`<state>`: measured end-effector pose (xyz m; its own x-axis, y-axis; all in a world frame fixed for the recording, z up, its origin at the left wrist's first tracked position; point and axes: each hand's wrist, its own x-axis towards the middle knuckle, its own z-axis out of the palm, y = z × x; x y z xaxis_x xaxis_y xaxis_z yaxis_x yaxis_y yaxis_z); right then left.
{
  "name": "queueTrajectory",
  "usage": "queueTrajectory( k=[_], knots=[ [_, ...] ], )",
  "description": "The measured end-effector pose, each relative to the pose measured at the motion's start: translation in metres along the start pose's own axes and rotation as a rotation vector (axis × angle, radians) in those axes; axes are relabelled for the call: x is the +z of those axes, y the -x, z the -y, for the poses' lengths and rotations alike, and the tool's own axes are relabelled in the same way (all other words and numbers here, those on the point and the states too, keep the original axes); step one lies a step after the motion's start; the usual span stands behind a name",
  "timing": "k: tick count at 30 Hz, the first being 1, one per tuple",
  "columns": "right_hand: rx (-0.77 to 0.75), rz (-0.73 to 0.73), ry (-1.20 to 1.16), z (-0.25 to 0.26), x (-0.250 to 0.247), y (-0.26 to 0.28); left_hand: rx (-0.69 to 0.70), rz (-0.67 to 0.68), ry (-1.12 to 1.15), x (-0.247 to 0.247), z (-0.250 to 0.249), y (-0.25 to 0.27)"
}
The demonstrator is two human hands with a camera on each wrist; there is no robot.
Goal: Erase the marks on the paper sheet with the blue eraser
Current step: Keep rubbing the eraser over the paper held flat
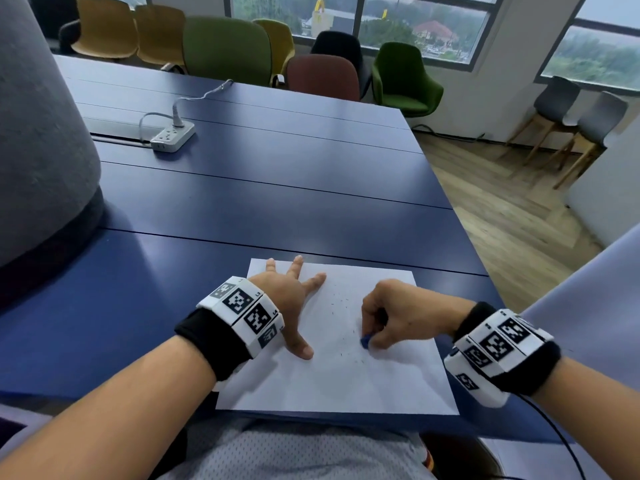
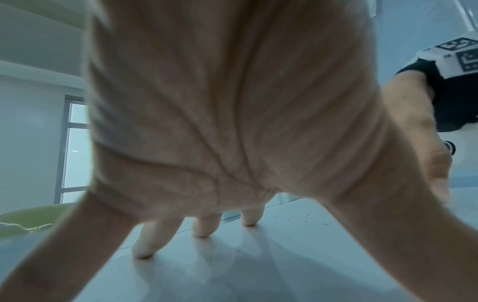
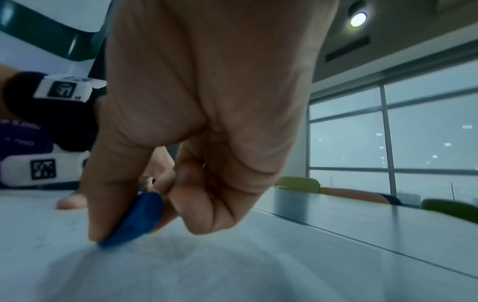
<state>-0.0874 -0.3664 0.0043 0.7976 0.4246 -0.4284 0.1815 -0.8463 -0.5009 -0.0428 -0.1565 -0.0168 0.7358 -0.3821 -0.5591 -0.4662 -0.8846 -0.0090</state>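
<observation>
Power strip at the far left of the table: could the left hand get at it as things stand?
Probably, with a stretch. The left hand lies flat on the paper sheet; only bare table separates it from the power strip.

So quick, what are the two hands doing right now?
Left hand: open, fingers spread flat, pressing on the paper sheet.
Right hand: closed around the blue eraser, its tip on the sheet.
</observation>
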Motion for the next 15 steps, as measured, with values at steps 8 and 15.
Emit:
queueTrajectory(
  k=[8,15],
  knots=[
    [-0.021,0.028,0.021,0.002,-0.001,-0.003,-0.006,0.006,-0.021,-0.002,0.000,0.001],
    [-0.014,0.194,0.047,0.005,-0.002,-0.006,-0.012,0.014,-0.019,-0.001,0.000,0.000]
  ],
)
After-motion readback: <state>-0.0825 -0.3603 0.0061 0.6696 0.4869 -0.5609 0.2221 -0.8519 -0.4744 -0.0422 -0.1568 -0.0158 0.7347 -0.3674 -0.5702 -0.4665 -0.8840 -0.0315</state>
